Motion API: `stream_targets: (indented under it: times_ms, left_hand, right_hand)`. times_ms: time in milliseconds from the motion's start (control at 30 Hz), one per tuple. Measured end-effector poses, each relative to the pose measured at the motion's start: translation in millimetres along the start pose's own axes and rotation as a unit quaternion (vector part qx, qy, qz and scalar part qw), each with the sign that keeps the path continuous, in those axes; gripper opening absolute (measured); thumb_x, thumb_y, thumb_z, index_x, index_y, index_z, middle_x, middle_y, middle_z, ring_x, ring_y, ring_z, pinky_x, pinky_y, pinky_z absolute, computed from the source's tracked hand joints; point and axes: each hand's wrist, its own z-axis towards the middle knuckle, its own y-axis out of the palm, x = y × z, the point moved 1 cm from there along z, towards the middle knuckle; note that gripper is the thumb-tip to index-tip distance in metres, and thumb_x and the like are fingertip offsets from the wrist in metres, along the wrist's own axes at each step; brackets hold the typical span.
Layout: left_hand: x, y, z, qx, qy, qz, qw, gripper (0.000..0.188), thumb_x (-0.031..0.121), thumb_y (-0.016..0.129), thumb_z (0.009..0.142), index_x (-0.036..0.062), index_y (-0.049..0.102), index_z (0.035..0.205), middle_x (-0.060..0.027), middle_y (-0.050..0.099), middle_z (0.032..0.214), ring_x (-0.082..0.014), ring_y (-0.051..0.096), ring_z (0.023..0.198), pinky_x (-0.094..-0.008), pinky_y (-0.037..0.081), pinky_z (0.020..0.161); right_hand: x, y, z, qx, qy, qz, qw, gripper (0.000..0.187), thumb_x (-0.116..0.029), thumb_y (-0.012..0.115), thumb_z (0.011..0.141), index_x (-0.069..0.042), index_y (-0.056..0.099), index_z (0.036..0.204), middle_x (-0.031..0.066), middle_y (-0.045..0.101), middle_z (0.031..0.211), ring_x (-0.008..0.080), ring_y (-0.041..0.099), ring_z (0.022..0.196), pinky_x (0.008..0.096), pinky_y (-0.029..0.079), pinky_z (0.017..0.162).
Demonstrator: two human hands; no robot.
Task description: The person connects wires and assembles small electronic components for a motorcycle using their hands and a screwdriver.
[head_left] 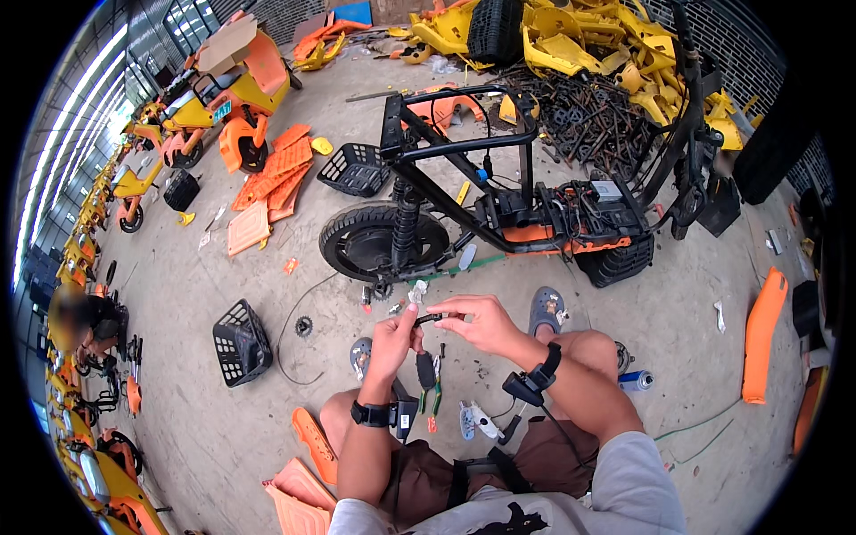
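Observation:
My left hand point(392, 343) is closed in a pinch, and my right hand point(483, 323) pinches from the other side. Between them is a short, dark, ridged piece point(430, 319), too small to tell its kind. Just below my left hand, a dark block-like part point(423, 369) and a slim tool with green on it point(437, 385) appear; whether they hang or lie on the floor I cannot tell. Ahead stands a stripped scooter frame point(464, 152), black, with its rear wheel point(382, 241) on the left.
A black basket point(241, 343) and a small cog point(304, 325) lie to the left. Orange panels point(272, 183) are stacked farther back. Yellow covers point(571, 40) and dark metal parts point(593, 120) are heaped behind the frame. A blue spray can point(635, 382) lies right of my knee.

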Motion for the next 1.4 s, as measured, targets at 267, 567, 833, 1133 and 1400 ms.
stream_targets:
  times_ms: [267, 567, 833, 1133, 1400]
  left_hand:
    - [6.6, 2.2, -0.7, -0.011, 0.025, -0.056, 0.998, 0.038, 0.035, 0.053, 0.095, -0.0017, 0.059, 0.085, -0.0053, 0.057, 0.063, -0.0122, 0.054, 0.052, -0.025, 0.047, 0.053]
    - [15.2, 2.5, -5.0, -0.034, 0.066, -0.134, 0.988, 0.024, 0.018, 0.055, 0.094, -0.0046, 0.059, 0.1, -0.0105, 0.065, 0.081, -0.0138, 0.059, 0.062, -0.0268, 0.052, 0.061]
    - [14.5, 3.1, -5.8, -0.055, 0.09, -0.147, 0.983, 0.02, 0.004, 0.059, 0.089, -0.0033, 0.057, 0.107, -0.0119, 0.067, 0.093, -0.0138, 0.061, 0.065, -0.0285, 0.054, 0.062]
    - [15.0, 4.2, -7.0, -0.024, 0.107, -0.129, 0.986, 0.019, 0.0, 0.06, 0.087, -0.0035, 0.057, 0.106, -0.0121, 0.066, 0.095, -0.0134, 0.061, 0.065, -0.0278, 0.054, 0.061]
    - [11.2, 4.4, -6.2, -0.003, 0.116, -0.081, 0.99, 0.02, -0.004, 0.061, 0.085, -0.0052, 0.058, 0.105, -0.0118, 0.065, 0.097, -0.0126, 0.061, 0.065, -0.0261, 0.053, 0.06]
  right_hand:
    - [1.7, -0.6, 0.0, -0.001, 0.008, -0.037, 0.999, 0.029, -0.011, 0.069, 0.08, -0.007, 0.066, 0.109, 0.0123, 0.067, 0.092, 0.0213, 0.061, 0.07, 0.0296, 0.049, 0.064]
    - [12.4, 2.6, -1.0, 0.026, 0.021, -0.012, 0.999, 0.029, -0.008, 0.069, 0.08, -0.006, 0.066, 0.109, 0.0074, 0.065, 0.084, 0.012, 0.058, 0.063, 0.0252, 0.047, 0.059]
    - [21.9, 7.6, 0.0, 0.03, 0.162, 0.181, 0.97, 0.031, -0.004, 0.066, 0.084, 0.001, 0.061, 0.115, 0.0088, 0.068, 0.087, 0.0092, 0.063, 0.078, 0.0229, 0.052, 0.068]
    - [29.8, 12.7, 6.4, 0.041, 0.171, 0.339, 0.924, 0.031, -0.01, 0.061, 0.09, 0.006, 0.057, 0.117, 0.0116, 0.066, 0.098, 0.0156, 0.066, 0.083, 0.026, 0.055, 0.073]
    - [34.8, 10.4, 6.5, 0.0, 0.305, 0.366, 0.879, 0.036, -0.023, 0.057, 0.094, 0.003, 0.056, 0.118, 0.0088, 0.063, 0.099, 0.0143, 0.063, 0.074, 0.0261, 0.053, 0.067]
